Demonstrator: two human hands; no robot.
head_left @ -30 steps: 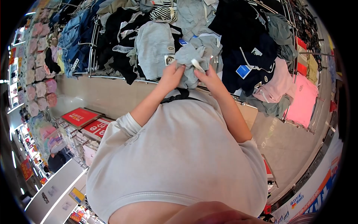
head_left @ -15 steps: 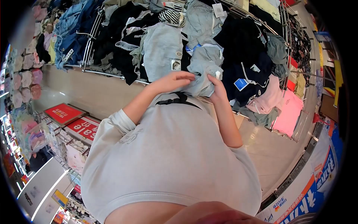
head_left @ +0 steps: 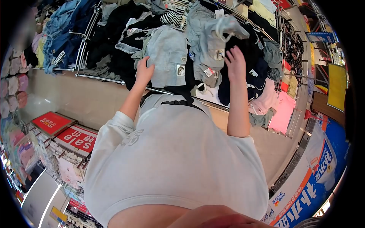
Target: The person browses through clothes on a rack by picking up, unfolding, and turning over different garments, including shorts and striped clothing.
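Observation:
A folded light grey garment (head_left: 164, 53) with a round badge and a square tag lies on the rack in front of me. My left hand (head_left: 144, 71) is at its left edge, fingers apart, holding nothing; whether it touches the cloth I cannot tell. My right hand (head_left: 236, 64) is raised over dark clothes with its fingers spread and nothing in them. Just left of its fingertips are grey pants (head_left: 205, 53) with a white paper tag (head_left: 209, 72). Their upper part, with a pale drawstring, is loosely bunched and slightly blurred toward the back.
Black clothes (head_left: 110, 70) and blue denim (head_left: 62, 30) fill the rack's left side. Pink garments (head_left: 282, 112) lie at the right corner. A metal rail (head_left: 100, 78) runs along the front. Red sale signs (head_left: 76, 138) stand at left, and a blue-and-white printed display (head_left: 304, 193) at right.
Both hands have let go of the bunched grey cloth and moved apart, the left leftward, the right up and rightward. The grey cloth has gone toward the back, uncovering the tagged pants.

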